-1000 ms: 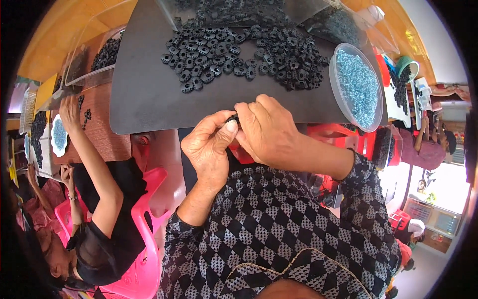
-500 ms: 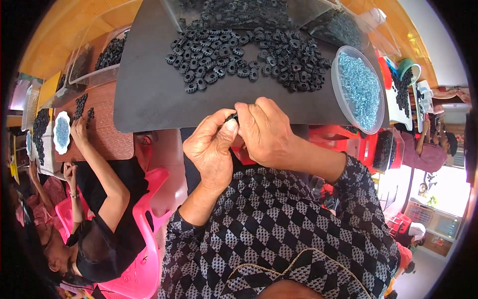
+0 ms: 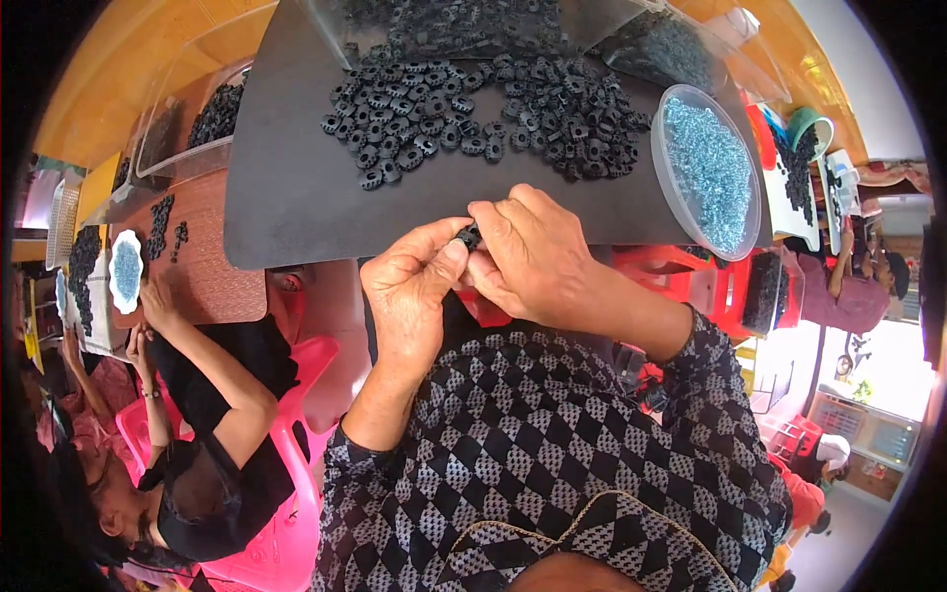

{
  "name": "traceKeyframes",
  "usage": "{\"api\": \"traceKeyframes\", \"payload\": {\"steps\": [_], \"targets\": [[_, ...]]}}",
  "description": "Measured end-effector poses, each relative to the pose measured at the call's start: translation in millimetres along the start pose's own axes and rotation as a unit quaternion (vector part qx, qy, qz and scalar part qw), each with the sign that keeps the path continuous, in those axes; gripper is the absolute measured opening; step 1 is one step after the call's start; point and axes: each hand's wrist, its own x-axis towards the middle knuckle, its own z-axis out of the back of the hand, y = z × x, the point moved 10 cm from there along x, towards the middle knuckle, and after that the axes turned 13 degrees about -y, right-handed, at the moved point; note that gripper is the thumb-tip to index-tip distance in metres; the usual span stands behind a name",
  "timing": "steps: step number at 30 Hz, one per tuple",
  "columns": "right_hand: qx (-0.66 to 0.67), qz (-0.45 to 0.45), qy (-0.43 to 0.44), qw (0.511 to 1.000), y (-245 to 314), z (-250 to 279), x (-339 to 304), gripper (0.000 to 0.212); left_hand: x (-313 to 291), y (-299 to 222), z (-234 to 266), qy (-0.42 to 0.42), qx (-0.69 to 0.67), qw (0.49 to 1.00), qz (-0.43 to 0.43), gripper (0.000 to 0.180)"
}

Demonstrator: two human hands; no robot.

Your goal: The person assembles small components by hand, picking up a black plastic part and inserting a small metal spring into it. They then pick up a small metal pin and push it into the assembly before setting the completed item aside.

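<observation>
My left hand (image 3: 414, 286) and my right hand (image 3: 528, 257) meet just in front of the near edge of a black mat (image 3: 286, 187). Together they pinch one small black toothed ring (image 3: 469, 236) between thumbs and fingertips. Most of the ring is hidden by my fingers. A wide heap of the same black toothed rings (image 3: 473, 109) lies on the mat beyond my hands. A round clear tub of small blue-grey metal bits (image 3: 705, 168) stands at the mat's right end.
A person in black on a pink chair (image 3: 296, 493) sits at my left, hands at a brown mat (image 3: 202, 266) with a small dish of blue bits (image 3: 126, 268). Clear bins (image 3: 187, 128) stand at back left. More trays and another seated person (image 3: 853, 286) are at right.
My two hands stay pressed together on the ring, with only small finger shifts. The view has drifted slightly, so the mat and heap sit a little further right and lower.
</observation>
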Motion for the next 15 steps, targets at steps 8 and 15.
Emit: {"api": "traceKeyframes", "payload": {"steps": [8, 15], "targets": [[-0.034, 0.06, -0.002, 0.998, 8.5, -1.6, -2.3, 0.026, -4.3, 7.8, 4.8, -0.034, 0.032, 0.999, -0.013, 0.02], [-0.079, 0.124, -0.005, 0.989, 19.9, -8.3, -7.5, 0.023, -10.0, 6.8, 7.3, -0.073, 0.047, 0.995, -0.056, 0.018]]}}
